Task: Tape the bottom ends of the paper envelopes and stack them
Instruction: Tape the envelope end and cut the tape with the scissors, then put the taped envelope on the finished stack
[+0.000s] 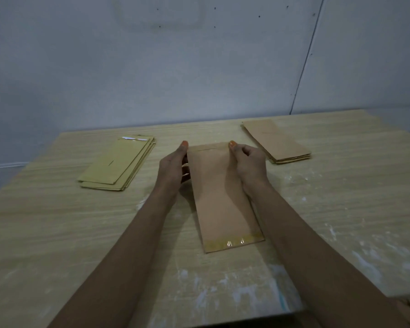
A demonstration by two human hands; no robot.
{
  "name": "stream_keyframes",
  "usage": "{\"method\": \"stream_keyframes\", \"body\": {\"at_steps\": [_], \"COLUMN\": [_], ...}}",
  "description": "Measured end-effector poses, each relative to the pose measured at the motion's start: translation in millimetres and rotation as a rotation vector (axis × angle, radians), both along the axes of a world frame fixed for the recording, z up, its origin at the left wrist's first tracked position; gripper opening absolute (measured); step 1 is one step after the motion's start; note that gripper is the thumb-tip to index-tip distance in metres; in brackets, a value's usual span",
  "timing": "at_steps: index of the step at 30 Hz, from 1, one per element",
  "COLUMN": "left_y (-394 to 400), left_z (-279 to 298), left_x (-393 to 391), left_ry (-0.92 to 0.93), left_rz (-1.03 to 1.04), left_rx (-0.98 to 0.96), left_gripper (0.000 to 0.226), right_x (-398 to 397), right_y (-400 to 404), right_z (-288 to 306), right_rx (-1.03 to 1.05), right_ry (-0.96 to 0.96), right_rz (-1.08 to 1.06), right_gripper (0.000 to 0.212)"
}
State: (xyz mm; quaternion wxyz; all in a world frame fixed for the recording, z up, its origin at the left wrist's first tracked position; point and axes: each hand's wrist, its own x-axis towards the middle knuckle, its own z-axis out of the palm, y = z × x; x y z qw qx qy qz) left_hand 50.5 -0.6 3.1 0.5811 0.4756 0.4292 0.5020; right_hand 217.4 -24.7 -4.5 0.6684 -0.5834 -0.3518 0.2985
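A brown envelope point(219, 192) lay flat mid-table, a strip of clear tape point(233, 241) across its near end, and both hands held its far end: the left hand point(174, 165) gripped the left edge with curled fingers, the right hand point(247, 162) pinched the right corner. The wooden table point(81, 233) was smeared white. Farther back lay a yellowish stack point(117, 162) at left, a brown stack point(276, 140) at right, and behind them a grey wall point(152, 67).
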Motion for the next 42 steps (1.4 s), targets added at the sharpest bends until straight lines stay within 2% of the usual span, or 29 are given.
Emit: {"method": "stream_keyframes", "body": {"at_steps": [4, 7, 11, 14, 16, 19, 21, 24, 28, 31, 33, 39, 42], "left_y": [0.3, 3.5, 11.7, 20.2, 25.4, 30.2, 30.6, 31.1, 33.7, 30.2, 23.5, 18.6, 22.9], "left_z": [-1.8, 0.6, 9.3, 14.8, 18.0, 22.6, 25.0, 25.8, 14.5, 5.3, 1.9, -16.7, -23.3], "left_x": [22.5, 42.3, 68.0, 84.5, 94.8, 106.6, 110.8, 116.9, 118.8, 119.9, 121.4, 123.0, 121.9], "left_ry": [0.140, 0.122, 0.074, 0.055, 0.050, 0.041, 0.042, 0.035, 0.115, 0.163, 0.184, 0.400, 0.667], "left_rz": [0.017, 0.045, 0.060, 0.081, 0.089, 0.087, 0.085, 0.072, 0.058, 0.038, 0.049, 0.124, 0.130], "left_rx": [0.085, 0.062, 0.004, -0.046, -0.053, -0.060, -0.085, -0.098, 0.015, 0.068, 0.105, 0.537, 0.749], "left_gripper": [0.032, 0.029, 0.013, 0.018, 0.025, 0.024, 0.020, 0.022, 0.027, 0.048, 0.053, 0.048, 0.043], "right_x": [5.7, 12.3, 24.7, 31.2, 34.4, 38.3, 40.6, 46.0, 55.6, 63.0, 66.2, 80.7, 98.6], "right_y": [-4.7, -15.1, -27.4, -37.6, -44.6, -48.9, -48.3, -47.3, -42.1, -33.8, -29.0, -16.7, -4.1], "right_z": [9.6, 15.9, 14.1, 15.5, 15.6, 11.7, 11.0, 12.0, 7.3, 1.1, -1.6, 2.5, 7.9], "right_rx": [0.019, -0.010, -0.084, -0.229, -0.329, -0.426, -0.451, -0.438, -0.471, -0.513, -0.518, -0.483, -0.528], "right_ry": [-0.145, -0.197, -0.531, -0.835, -0.953, -1.003, -1.033, -1.043, -1.025, -1.048, -1.045, -1.071, -1.064], "right_rz": [-0.060, -0.103, -0.133, -0.094, -0.084, -0.080, -0.082, -0.097, -0.109, -0.119, -0.142, -0.320, -0.357], "right_gripper": [0.039, 0.015, 0.044, 0.066, 0.083, 0.102, 0.105, 0.101, 0.095, 0.088, 0.086, 0.083, 0.082]}}
